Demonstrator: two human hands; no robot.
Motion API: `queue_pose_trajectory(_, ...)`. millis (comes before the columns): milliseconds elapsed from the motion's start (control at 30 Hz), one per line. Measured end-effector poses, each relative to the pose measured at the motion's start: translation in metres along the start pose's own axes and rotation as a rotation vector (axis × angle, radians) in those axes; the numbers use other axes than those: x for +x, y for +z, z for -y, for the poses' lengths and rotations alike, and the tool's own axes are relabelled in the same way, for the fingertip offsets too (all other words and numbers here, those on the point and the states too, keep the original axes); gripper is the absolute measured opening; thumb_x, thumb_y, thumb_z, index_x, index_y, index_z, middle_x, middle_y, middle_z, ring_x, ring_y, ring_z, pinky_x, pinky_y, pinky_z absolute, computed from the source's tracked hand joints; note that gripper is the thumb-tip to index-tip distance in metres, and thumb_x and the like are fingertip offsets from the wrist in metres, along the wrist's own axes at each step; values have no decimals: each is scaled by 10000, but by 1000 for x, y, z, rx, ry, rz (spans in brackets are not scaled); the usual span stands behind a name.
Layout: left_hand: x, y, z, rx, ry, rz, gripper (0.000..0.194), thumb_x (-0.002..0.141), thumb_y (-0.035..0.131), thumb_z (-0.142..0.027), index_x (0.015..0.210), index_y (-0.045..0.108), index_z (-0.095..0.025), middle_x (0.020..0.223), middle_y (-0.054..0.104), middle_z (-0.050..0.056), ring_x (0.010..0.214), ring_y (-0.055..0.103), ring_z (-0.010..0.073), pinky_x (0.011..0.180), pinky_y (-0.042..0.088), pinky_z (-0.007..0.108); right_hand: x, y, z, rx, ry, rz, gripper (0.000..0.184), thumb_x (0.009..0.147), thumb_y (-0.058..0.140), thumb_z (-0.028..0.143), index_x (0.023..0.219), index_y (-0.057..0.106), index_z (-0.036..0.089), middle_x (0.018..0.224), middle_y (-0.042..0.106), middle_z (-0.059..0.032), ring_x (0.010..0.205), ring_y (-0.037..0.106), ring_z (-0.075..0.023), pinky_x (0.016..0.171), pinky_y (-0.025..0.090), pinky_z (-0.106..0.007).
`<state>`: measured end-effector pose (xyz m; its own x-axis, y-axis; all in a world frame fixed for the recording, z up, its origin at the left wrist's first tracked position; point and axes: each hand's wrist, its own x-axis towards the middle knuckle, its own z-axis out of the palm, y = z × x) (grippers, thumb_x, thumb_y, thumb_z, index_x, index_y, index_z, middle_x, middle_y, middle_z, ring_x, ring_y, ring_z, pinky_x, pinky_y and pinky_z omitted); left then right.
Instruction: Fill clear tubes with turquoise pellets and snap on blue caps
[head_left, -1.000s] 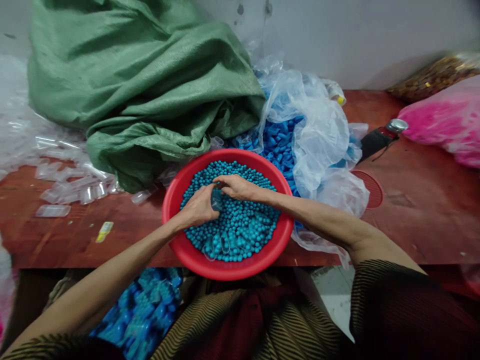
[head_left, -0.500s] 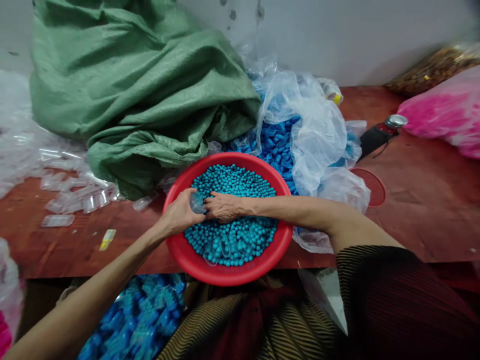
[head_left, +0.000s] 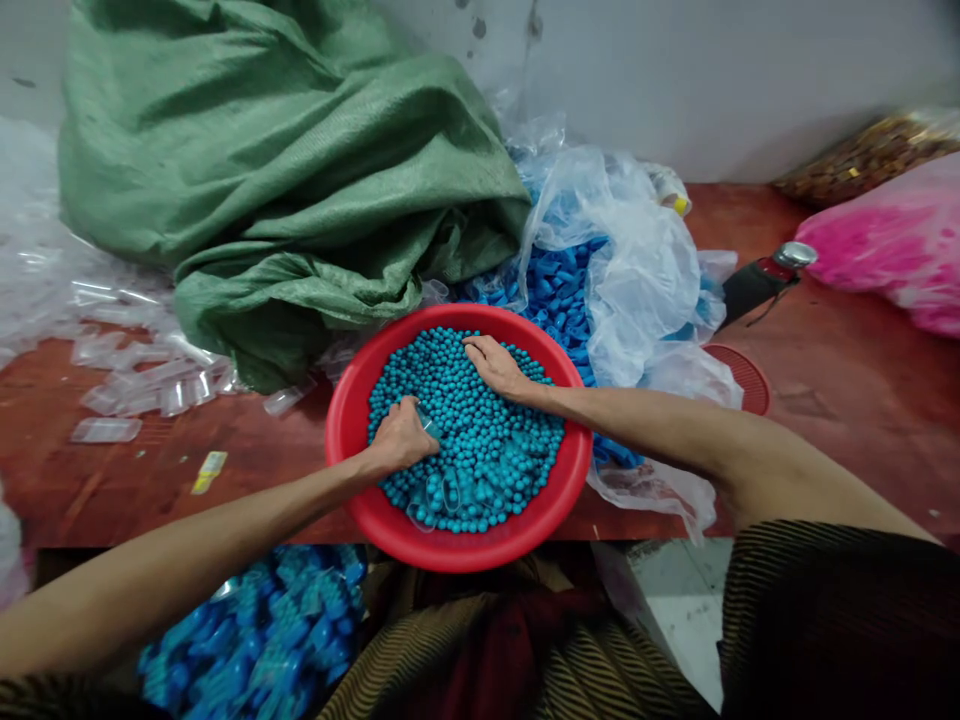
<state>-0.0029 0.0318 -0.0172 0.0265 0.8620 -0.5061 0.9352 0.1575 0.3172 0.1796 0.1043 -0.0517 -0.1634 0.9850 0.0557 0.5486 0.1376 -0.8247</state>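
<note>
Turquoise round beads [head_left: 466, 425] fill a wide red plastic basin [head_left: 576, 478] on the reddish counter [head_left: 832, 440]. The left hand [head_left: 406, 438] has its fingers clamped round a small clear plastic container [head_left: 427, 423] among the beads; the right hand [head_left: 499, 368] rests farther back on them, its grip unclear. Blue, bead-filled-looking pieces [head_left: 255, 640] heaped below suggest finished work; loose beads and clear plastic tubes [head_left: 161, 385] suggest plenty left.
</note>
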Motion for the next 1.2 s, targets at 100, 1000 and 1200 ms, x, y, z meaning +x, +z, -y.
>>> queue_pose_trajectory(100,6,7,-4,-142,-11,-41,757,578,677,-262,1247,358,-107,1221,523,186,1089,565,306,874,456,359,2,15,-3,200,210,-42,250,884,466,316,962,658,177,999,659,-43,1012,572,-189,986,377,-320)
queue_pose_trajectory(1000,29,41,-19,-844,307,-200,900,535,816,-366,1220,261,-186,1301,506,156,1197,515,243,1041,383,410,-19,30,39,587,331,-13,254,833,491,363,885,667,187,933,683,-8,943,604,-152,907,460,-291)
queue_pose_trajectory(1200,26,34,-12,-826,388,-85,995,530,811,-411,1279,200,-177,1347,452,163,1260,450,243,1095,316,406,-21,19,36,543,349,98,356,810,449,212,1120,621,178,1088,670,-40,998,605,-163,922,471,-334)
